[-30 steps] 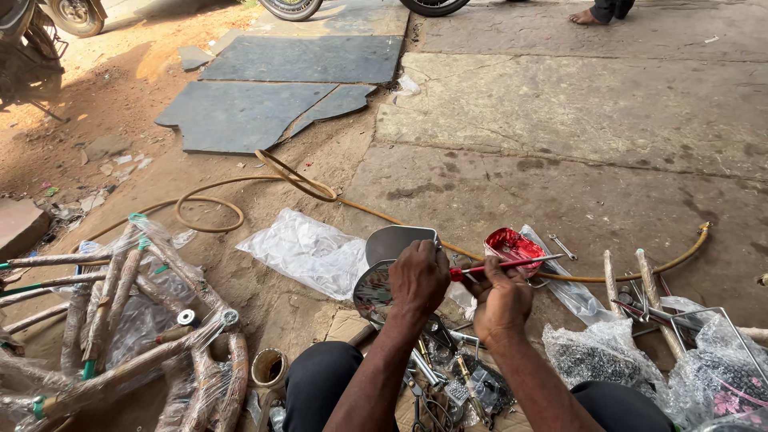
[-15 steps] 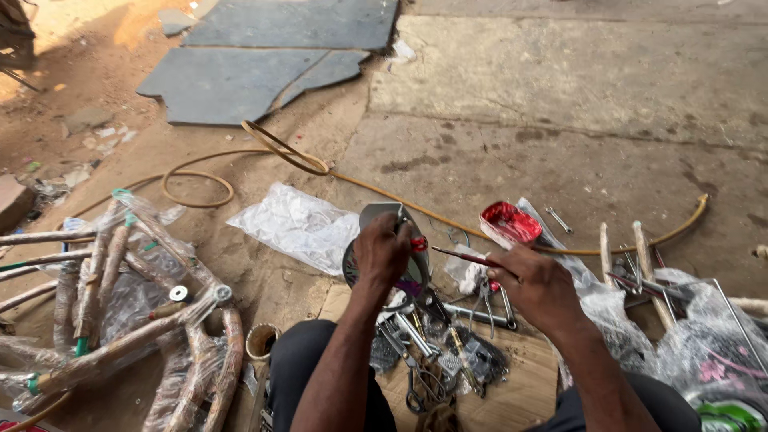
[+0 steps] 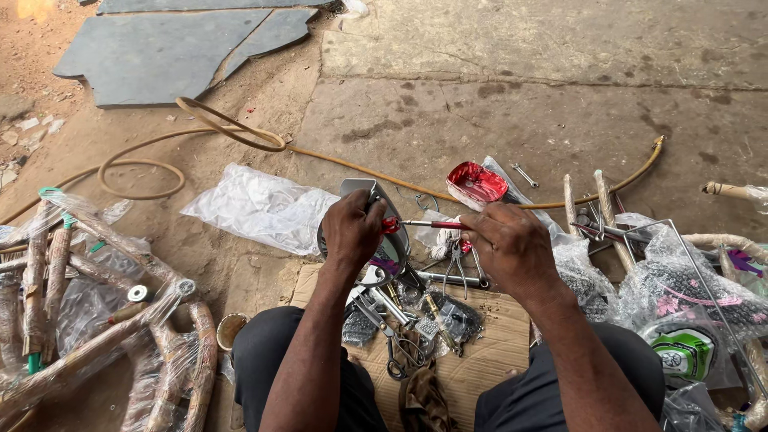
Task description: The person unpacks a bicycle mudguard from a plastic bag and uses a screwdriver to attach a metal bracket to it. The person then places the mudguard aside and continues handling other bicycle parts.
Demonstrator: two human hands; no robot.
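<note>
My left hand (image 3: 352, 228) grips a grey metal part (image 3: 360, 192) with a rounded body, held over my lap. My right hand (image 3: 508, 244) holds a red-handled screwdriver (image 3: 428, 225) whose shaft points left, its tip meeting the part beside my left fingers. Below both hands, a piece of cardboard (image 3: 488, 360) carries scattered tools (image 3: 416, 316): pliers, spanners and small metal parts. A red shallow tin (image 3: 476, 182) sits just beyond my right hand.
A tan hose (image 3: 240, 136) loops across the concrete ground. Wrapped bicycle frame tubes (image 3: 88, 320) lie at the left, a clear plastic sheet (image 3: 256, 204) beside them. Plastic bags of parts (image 3: 680, 312) crowd the right. Grey stone slabs (image 3: 176, 48) lie at the far left.
The view has tilted down and closer. My right hand has shifted right along the screwdriver, while my left hand stays on the metal part.
</note>
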